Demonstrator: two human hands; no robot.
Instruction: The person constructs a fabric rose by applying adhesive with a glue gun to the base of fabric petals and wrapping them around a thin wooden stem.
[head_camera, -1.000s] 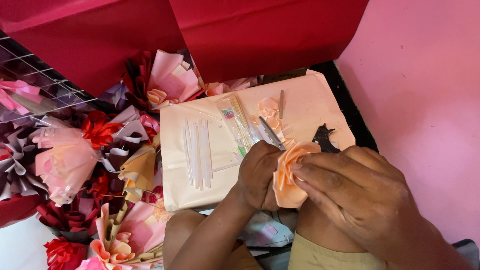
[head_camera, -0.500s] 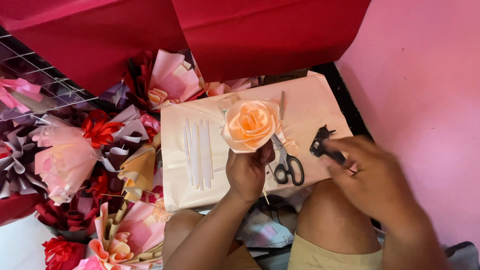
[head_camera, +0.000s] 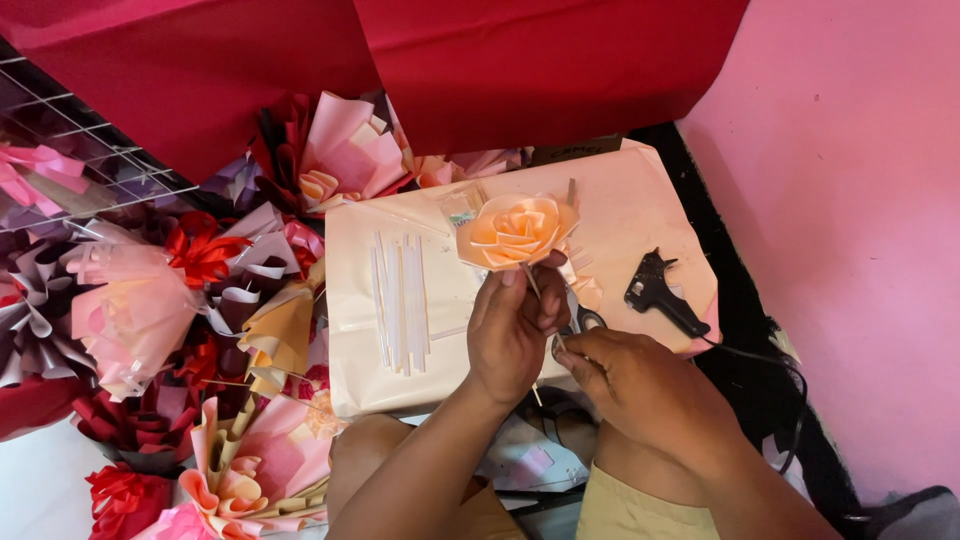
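At mid-frame, your left hand (head_camera: 512, 330) is closed around the thin stick under the peach ribbon rose (head_camera: 515, 230); your right hand (head_camera: 640, 385) pinches the stick's lower end. Right of them lies a black glue gun (head_camera: 660, 293).

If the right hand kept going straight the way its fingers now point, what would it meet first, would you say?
Probably the left hand: the right hand points up-left along the thin stick of the peach paper rose, almost touching already; depth is unclear.
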